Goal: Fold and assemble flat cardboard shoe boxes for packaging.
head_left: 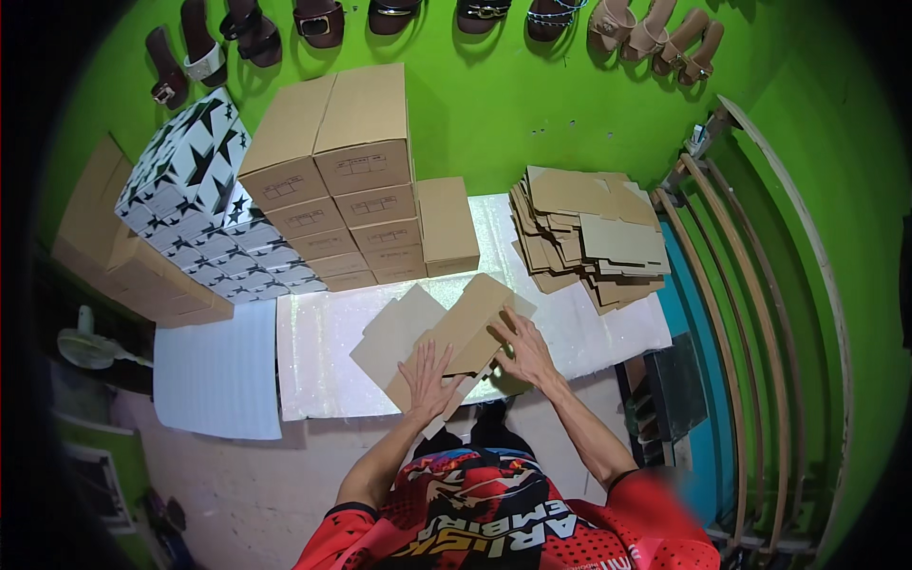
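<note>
A partly folded brown cardboard box blank (465,323) lies slanted on the table in front of me, with a greyish flap (404,318) spread out to its left. My left hand (429,382) presses on the blank's near left part, fingers spread and flat. At the right edge, my right hand (524,351) has its fingers bent over the raised cardboard, with the thumb nearer to me. The underside of the blank and part of the right fingertips' contact are hidden.
Brown boxes (370,204) are stacked at the back, beside white boxes with black stars (190,171). A pile of flat cardboard blanks (594,223) lies at the back right. Sandals (318,24) hang on the green wall. A wooden rack (731,313) stands right, a fan (85,347) left.
</note>
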`<state>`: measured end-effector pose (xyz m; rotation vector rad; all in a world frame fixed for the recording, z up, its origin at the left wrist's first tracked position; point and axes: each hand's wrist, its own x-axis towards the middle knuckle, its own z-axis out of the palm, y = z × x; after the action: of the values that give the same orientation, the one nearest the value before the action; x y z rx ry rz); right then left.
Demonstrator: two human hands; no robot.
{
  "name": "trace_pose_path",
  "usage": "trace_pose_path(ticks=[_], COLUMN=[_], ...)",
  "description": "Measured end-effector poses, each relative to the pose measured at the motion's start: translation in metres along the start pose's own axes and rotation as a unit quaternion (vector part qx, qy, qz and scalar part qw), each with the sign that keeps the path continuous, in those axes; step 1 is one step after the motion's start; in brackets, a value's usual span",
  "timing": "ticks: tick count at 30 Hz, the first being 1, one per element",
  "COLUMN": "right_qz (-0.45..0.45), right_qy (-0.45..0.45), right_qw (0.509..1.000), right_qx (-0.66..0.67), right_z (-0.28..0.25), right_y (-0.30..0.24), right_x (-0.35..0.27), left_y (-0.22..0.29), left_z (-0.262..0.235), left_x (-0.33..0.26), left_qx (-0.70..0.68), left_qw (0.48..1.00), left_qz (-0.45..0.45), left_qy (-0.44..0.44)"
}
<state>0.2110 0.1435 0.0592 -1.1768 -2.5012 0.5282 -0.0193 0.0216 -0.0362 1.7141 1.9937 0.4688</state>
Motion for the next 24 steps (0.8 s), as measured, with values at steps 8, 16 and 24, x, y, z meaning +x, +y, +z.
trace_pose_path(ticks=[8, 16, 24], right_qz=[-0.04, -0.234, -0.175], right_qy=[0.009, -0.03, -0.028], right_qw=[0.999, 0.967, 0.975], right_qx=[-0.015, -0.092, -0.133], right_z=[0.008, 0.071, 0.095], right_y=[-0.013, -0.024, -0.021], right_x=[-0.018, -0.074, -0.032], left_y=[-0.012, -0.019, -0.017], left_z=[-0.021, -0.042, -0.05], left_x=[0.0, -0.001, -0.002], left_qx=[-0.012, -0.032, -0.028], left_qw=[0.994, 0.99, 0.987], left_qz=[0.106, 0.14, 0.156], left_qy=[0.011, -0.009, 0.013])
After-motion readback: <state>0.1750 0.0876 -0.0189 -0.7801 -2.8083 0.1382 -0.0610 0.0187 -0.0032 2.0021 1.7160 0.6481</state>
